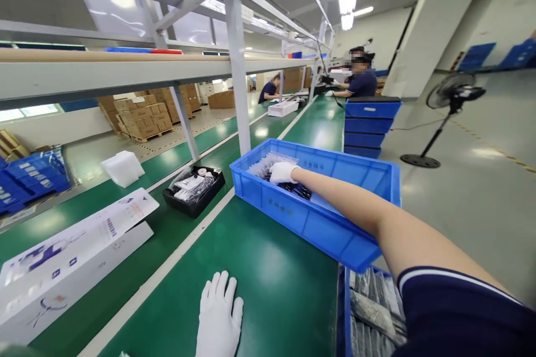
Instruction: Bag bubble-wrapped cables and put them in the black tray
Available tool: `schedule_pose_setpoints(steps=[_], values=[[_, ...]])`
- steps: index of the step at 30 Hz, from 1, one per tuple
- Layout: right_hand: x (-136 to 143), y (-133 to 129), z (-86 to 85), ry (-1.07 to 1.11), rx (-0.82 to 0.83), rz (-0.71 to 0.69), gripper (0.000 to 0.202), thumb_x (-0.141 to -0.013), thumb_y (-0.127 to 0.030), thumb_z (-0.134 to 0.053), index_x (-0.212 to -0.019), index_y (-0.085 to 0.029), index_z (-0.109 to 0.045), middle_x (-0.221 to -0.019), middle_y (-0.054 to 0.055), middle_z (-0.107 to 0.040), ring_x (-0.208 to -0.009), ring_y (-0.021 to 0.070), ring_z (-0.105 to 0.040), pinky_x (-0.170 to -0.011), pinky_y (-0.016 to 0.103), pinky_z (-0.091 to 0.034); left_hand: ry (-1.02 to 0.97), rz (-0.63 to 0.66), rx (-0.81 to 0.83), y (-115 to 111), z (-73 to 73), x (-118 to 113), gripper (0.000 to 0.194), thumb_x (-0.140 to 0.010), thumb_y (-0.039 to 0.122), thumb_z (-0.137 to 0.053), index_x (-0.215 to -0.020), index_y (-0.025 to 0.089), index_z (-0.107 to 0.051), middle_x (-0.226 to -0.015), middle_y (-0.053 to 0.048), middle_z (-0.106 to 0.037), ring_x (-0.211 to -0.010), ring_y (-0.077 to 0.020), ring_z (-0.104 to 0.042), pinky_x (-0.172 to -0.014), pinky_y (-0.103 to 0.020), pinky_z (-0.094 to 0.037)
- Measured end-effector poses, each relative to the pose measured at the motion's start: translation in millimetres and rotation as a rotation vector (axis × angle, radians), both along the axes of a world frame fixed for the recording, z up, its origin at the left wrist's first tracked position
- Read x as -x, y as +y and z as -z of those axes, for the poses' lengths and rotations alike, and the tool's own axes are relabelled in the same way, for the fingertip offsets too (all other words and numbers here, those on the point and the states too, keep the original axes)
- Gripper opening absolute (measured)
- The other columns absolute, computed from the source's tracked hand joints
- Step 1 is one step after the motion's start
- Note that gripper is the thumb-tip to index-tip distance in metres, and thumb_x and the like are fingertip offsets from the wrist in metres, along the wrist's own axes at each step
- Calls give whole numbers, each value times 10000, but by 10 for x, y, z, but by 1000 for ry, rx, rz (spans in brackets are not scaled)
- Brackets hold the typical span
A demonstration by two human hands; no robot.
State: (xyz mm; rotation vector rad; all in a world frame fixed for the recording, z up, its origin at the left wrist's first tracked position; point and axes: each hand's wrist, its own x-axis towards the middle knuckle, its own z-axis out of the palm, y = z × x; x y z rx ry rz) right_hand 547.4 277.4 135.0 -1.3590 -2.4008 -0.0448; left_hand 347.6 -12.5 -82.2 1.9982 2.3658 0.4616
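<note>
Reached with the right-hand grip (283,173) into the blue bin (288,218), down at its left end among thin black parts (298,190). Could not tell a closed hold from a loose touch there — owing to fingertips hidden from view. Noted bubble wrap (260,167) at the same end, just beside the glove. Located the blue bin on the green worktop (268,268), set at an angle, with its near corner projecting past the edge above a lower bin (347,318). Found plastic-wrapped lengths (371,312) inside the latter, packed side by side, with one lying across others.

Held the left-hand grip (220,315) wide at the near end of the worktop, palm down, with fingers extended.

Identified in the black tray (179,203), left of the blue bin: bagged items (189,186) and a small round pale piece (202,172). Located a printed white carton (84,268) farther left, with its lid partly raised — and a white block (122,168) beyond. Observed a stack of blue bins (371,125) farther along, beside the worktop.
</note>
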Motion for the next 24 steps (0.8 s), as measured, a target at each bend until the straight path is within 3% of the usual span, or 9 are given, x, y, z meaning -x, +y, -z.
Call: schedule_pose_setpoints(steps=[4,7,10,12,15,19,21,24], values=[[261,300,-510,-312,60,-46,334,-1019,-309,-499,-795,-87,-611,-743,-3,-570,-638,93,-575,-677,253,-505,-361,-23,113,-60,-313,-33,439,-924,408,-395,-1242,229,-639,-1428,-31,-487,-1390,-281,-348,-1185,-525,-216],[242,353,-966,-424,-20,-11,480,-1046,-328,-316,-776,-70,-618,-769,12,-557,-733,111,-597,-719,254,-466,-788,95,150,-28,-679,-81,421,-911,428,-427,-1210,235,-651,-1392,-41,-527,-1341,-251,-426,-1179,-455,-267],[221,134,-1306,-470,-126,28,497,-945,-401,-366,-762,-27,-638,-784,66,-571,-826,170,-600,-708,288,-392,-1323,241,56,148,-1045,-230,556,-914,526,-426,-1392,249,-481,-1458,-64,-450,-1301,-248,-473,-1135,-443,-343],[232,-183,-1356,-484,-194,28,346,-830,-383,-575,-803,-51,-667,-805,105,-588,-834,229,-603,-692,330,-375,-1632,234,-16,310,-1239,-372,630,-930,608,-319,-1482,304,-314,-1520,-61,-355,-1291,-259,-484,-1080,-485,-398],[218,-796,-1097,-492,-251,-54,187,-711,-317,-717,-817,-163,-697,-888,130,-588,-734,266,-593,-638,363,-386,-1756,140,-66,484,-1395,-546,620,-929,655,-233,-1482,377,-280,-1533,-36,-331,-1323,-270,-445,-1042,-519,-417],[107,-1410,-355,-540,-196,-336,121,-607,-214,-694,-727,-209,-683,-936,116,-563,-595,202,-537,-535,322,-358,-1773,69,-121,421,-1317,-584,686,-924,666,-129,-1480,314,-323,-1474,-52,-426,-1332,-271,-431,-1056,-531,-405],[93,-1494,59,-547,-172,-415,127,-611,-187,-654,-733,-204,-681,-940,119,-554,-606,207,-539,-530,330,-362,-1772,26,-144,330,-1209,-529,683,-930,647,-120,-1478,301,-334,-1463,-43,-441,-1325,-263,-439,-1070,-526,-396],[184,-1376,656,-451,-141,-410,107,-727,-227,-607,-797,-204,-684,-1000,108,-549,-673,215,-567,-587,333,-410,-1735,-66,-185,282,-1044,-402,599,-952,575,-203,-1493,332,-282,-1477,-10,-424,-1327,-226,-439,-1089,-491,-388]])
